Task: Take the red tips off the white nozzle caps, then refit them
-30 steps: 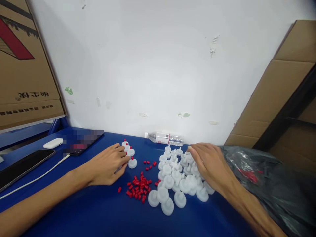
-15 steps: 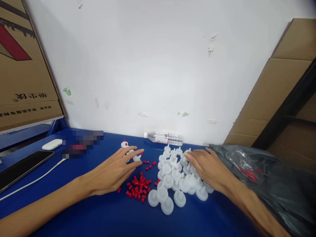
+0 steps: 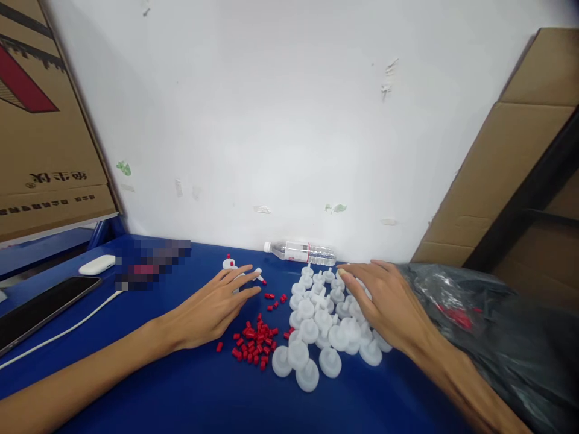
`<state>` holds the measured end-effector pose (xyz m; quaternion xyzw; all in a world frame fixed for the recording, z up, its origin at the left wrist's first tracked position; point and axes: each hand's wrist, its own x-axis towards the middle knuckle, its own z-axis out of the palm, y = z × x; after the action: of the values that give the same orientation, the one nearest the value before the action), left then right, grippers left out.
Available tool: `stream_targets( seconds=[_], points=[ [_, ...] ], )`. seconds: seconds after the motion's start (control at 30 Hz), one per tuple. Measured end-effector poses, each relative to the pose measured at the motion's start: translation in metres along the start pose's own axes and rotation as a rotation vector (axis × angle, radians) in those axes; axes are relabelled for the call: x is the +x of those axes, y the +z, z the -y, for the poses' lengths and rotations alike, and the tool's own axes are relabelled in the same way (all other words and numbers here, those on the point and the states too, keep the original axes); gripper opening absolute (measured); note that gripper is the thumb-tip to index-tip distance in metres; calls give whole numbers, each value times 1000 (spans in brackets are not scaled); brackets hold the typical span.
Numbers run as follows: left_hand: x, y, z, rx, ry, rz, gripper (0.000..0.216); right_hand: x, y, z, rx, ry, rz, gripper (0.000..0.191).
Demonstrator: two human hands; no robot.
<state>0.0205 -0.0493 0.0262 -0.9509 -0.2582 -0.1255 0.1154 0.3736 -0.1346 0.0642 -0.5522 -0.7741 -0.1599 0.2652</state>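
My left hand (image 3: 210,312) reaches over the blue table with its fingers spread. By its fingertips are white nozzle caps with red tips: one cap (image 3: 228,264) behind the hand and a tilted one (image 3: 260,275) just past the fingers. Part of another white piece is hidden beneath the fingers. In front of this hand lies a heap of small red caps (image 3: 256,340). My right hand (image 3: 389,304) stretches, fingers extended, over the right side of a pile of white nozzle caps (image 3: 310,330); its fingers hide some of them. I see nothing gripped in either hand.
A clear plastic bottle (image 3: 296,251) lies against the white wall. At left are a phone (image 3: 45,310), a white case (image 3: 96,264), a cable (image 3: 67,329) and a cardboard box (image 3: 49,132). A dark plastic bag (image 3: 506,337) covers the right side.
The white cap with a red tip at my left fingertips has shifted away from me and tipped, its red end now pointing right. My right hand has moved slightly left and away over the pile.
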Motion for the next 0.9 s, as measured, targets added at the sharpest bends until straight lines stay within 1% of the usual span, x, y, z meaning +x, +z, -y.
stream_targets(
  seconds=[0.13,0.3,0.4,0.53,0.73,0.9],
  points=[
    [0,2,1,29,-20,24,59,0,0,2,16,-1,6,39],
    [2,9,7,50,-23,9,55,-1,2,3,23,-13,28,37],
    [4,12,11,60,-9,-33,49,-1,3,3,20,-19,36,36],
    [8,10,14,56,29,-77,35,-1,4,2,23,-27,40,36],
    [9,5,11,44,-24,-93,16,-1,3,3,31,-22,36,35],
    [6,6,12,65,-31,-86,12,-1,3,4,22,-32,46,37]
  ],
)
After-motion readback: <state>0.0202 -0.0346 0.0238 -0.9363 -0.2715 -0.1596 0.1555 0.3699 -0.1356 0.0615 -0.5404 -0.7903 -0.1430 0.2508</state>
